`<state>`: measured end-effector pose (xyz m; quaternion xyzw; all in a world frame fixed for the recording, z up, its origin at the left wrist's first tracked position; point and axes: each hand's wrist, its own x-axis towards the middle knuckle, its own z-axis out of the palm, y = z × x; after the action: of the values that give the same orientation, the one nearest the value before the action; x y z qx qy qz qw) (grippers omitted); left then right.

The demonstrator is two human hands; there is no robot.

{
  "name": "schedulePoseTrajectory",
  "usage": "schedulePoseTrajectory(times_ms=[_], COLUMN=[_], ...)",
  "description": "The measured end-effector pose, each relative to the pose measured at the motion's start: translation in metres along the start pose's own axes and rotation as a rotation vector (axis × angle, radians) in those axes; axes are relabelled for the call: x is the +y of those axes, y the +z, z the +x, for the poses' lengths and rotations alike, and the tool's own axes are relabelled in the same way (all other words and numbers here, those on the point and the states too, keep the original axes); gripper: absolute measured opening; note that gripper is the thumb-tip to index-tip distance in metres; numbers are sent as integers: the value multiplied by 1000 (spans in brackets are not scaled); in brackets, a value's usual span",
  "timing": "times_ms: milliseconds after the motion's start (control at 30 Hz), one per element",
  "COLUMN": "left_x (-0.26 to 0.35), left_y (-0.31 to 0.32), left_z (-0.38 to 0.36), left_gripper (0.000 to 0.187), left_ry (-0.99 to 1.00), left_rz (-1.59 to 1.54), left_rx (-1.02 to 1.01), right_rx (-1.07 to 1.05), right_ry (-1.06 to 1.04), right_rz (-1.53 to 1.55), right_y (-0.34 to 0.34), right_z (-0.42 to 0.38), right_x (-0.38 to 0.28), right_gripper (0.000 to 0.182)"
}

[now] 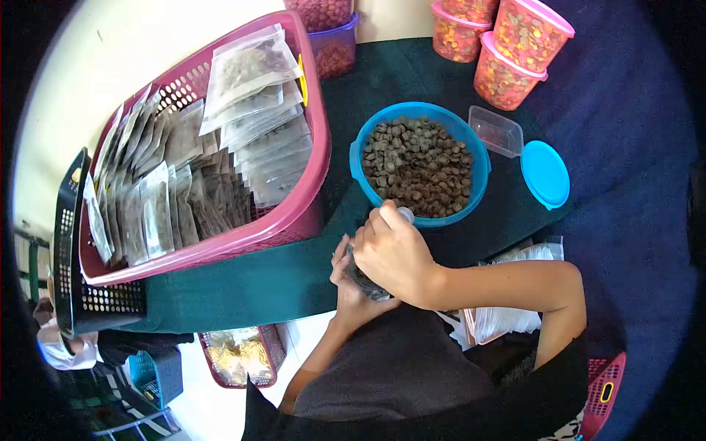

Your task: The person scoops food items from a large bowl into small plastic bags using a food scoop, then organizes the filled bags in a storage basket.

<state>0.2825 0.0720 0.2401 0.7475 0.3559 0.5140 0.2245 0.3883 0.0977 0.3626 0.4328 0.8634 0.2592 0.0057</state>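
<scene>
Plastic bag (360,276), dark inside, sits in the head view between the left hand (348,287), whose fingers clasp it, and the right hand (393,253), which partly covers it while curled around a pale piece (406,214). It lies on the near side of the blue bowl (356,163), the right hand closer to that rim; its long axis is hidden. No brand, label or writing is legible.

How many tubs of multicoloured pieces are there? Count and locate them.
4, in two stacks at the picture's upper right: left top tub, left bottom tub; right top tub, right bottom tub. Others may be hidden behind.
</scene>
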Motion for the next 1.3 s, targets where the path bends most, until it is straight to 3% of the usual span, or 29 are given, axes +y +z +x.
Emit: schedulePoseTrajectory(times_ms=[133, 200, 333, 400, 533, 867, 1000, 1267, 1300], left_x=[1, -5, -7, -6, -3, 13, 12, -10, -11], left_y=[5, 8, 9, 8, 9, -6, -19, -34, -35], left_z=[0, -11, -9, -11, -17, -32, -38, -61, -62], left_gripper=[103, 105, 105, 106, 103, 91, 104, 83, 94], left_ry=[-1, -181, -112, -139, -177, -378, -545, -749, -775], left_rz=[5, -73, -109, -115, -176, -280, -387, -714, -728], left_rx=[45, -17, 25, 28, 79, 104, 247, 482, 496], right_rx=[-4, 10, 5, 133, 134, 108, 154, 210, 208], right_ry=[-34, -37, 47, 168, 269, 277, 261, 247, 262], right_rz=[-10, 11, 79, 225, 278, 311, 328, 354, 355], right_y=[-5, -7, -7, -1, 10, 77, 93, 109, 108], right_z=[0, 1, 5, 8, 14, 15, 20, 22, 21], right_x=[11, 17, 41, 64, 119, 184, 186, 191, 192], right_gripper=[16, 16, 24, 27, 32, 13, 11, 12, 13])
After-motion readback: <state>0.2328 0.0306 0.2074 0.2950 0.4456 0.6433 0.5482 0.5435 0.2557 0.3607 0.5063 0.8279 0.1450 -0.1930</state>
